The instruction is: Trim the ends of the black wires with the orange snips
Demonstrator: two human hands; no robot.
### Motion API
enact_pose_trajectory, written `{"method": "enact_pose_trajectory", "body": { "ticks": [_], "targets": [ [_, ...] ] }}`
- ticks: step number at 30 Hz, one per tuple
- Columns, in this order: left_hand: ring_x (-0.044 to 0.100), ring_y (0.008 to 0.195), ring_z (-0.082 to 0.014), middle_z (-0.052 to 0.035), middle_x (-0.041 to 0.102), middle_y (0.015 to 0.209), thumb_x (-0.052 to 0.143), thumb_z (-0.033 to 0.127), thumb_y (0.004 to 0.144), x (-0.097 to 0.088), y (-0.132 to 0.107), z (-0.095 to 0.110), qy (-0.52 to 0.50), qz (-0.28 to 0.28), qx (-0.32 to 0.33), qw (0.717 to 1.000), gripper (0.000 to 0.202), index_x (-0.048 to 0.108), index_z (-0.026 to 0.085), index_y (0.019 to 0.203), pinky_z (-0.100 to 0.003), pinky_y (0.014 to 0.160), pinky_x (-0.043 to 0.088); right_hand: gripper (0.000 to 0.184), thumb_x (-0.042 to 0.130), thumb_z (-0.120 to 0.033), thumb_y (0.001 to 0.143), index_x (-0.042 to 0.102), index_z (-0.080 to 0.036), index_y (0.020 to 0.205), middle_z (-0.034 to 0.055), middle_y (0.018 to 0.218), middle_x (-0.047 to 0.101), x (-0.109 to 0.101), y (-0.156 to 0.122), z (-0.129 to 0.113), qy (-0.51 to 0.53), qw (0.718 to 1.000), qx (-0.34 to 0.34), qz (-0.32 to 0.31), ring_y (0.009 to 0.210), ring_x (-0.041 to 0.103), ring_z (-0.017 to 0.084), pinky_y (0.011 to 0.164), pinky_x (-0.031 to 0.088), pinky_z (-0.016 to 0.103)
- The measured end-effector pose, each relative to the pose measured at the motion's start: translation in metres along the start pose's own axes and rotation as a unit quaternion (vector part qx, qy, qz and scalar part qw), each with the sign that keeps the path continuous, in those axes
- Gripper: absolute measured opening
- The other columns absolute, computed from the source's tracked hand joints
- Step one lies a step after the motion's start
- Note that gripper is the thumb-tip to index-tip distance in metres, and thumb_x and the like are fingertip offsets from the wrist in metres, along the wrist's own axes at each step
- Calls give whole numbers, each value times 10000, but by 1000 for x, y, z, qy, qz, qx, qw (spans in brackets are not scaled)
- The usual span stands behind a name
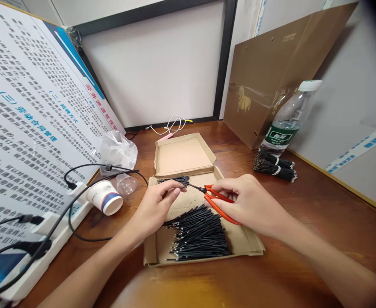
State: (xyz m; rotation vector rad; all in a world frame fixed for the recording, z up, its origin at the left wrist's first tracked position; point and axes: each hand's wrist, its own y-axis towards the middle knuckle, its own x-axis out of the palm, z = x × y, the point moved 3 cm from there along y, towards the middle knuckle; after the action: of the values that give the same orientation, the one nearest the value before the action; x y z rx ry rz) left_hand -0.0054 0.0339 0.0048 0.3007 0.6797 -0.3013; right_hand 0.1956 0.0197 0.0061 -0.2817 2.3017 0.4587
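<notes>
My left hand (157, 203) is closed, thumb and forefinger pinching the end of a short black wire (184, 187). My right hand (250, 203) grips red-handled pliers (222, 205), whose dark narrow jaws point left at the pinched wire. Whether the jaws touch the wire is too small to tell. Below both hands lies an open cardboard box (246, 244). A large heap of cut black wires (201, 235) with pale tips fills its near part. A smaller group of black wires (175, 180) lies in the far part, partly behind my left fingers.
Two tied wire bundles (278, 167) lie by a water bottle (281, 124) on the right, before a brown paper bag (271, 64). On the left are a paper cup (106, 199), a plastic bag (117, 149), and a power strip (59, 239) with black cables.
</notes>
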Motion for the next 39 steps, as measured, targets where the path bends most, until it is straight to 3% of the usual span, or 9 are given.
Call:
{"method": "enact_pose_trajectory", "body": {
  "ticks": [7, 14, 21, 30, 39],
  "targets": [
    [489, 512, -110, 29, 554, 582, 388, 202, 964, 6, -6, -1, -42, -19, 13, 999, 192, 572, 151, 960, -240, 544, 396, 238, 545, -287, 812, 681, -143, 679, -42, 488, 415, 0, -1, -2, 6, 1000, -1, -12, 485, 302, 92, 471, 246, 263],
    [591, 689, -130, -41, 641, 758, 464, 177, 931, 5, -4, 3, -117, 0, 11, 993, 147, 578, 132, 849, -249, 635, 471, 223, 559, -301, 807, 699, -143, 737, -28, 522, 485, 1, -2, -3, 14, 1000, 0, -21, 497, 361, 98, 482, 284, 261],
    [599, 713, -136, -45, 625, 796, 520, 183, 900, 3, -4, 3, -153, 13, 12, 988, 142, 614, 124, 812, -254, 650, 487, 195, 568, -280, 785, 707, -148, 749, -30, 532, 501, 3, -1, 1, -1, 1000, -2, -16, 503, 380, 98, 489, 281, 261],
    [577, 728, -146, -57, 634, 783, 491, 160, 904, 3, -4, 6, -90, -4, 19, 996, 194, 648, 109, 803, -269, 666, 448, 202, 562, -271, 803, 712, -157, 731, -39, 516, 478, 4, 0, 0, -12, 999, -23, -19, 494, 358, 90, 499, 277, 257],
    [586, 743, -157, -60, 638, 806, 496, 186, 902, 5, -5, 2, -107, -9, 10, 994, 178, 645, 119, 831, -280, 663, 458, 206, 566, -269, 815, 693, -153, 702, -54, 498, 403, 4, -1, 1, -21, 999, -33, -12, 487, 300, 82, 491, 252, 253]
  ]
}}
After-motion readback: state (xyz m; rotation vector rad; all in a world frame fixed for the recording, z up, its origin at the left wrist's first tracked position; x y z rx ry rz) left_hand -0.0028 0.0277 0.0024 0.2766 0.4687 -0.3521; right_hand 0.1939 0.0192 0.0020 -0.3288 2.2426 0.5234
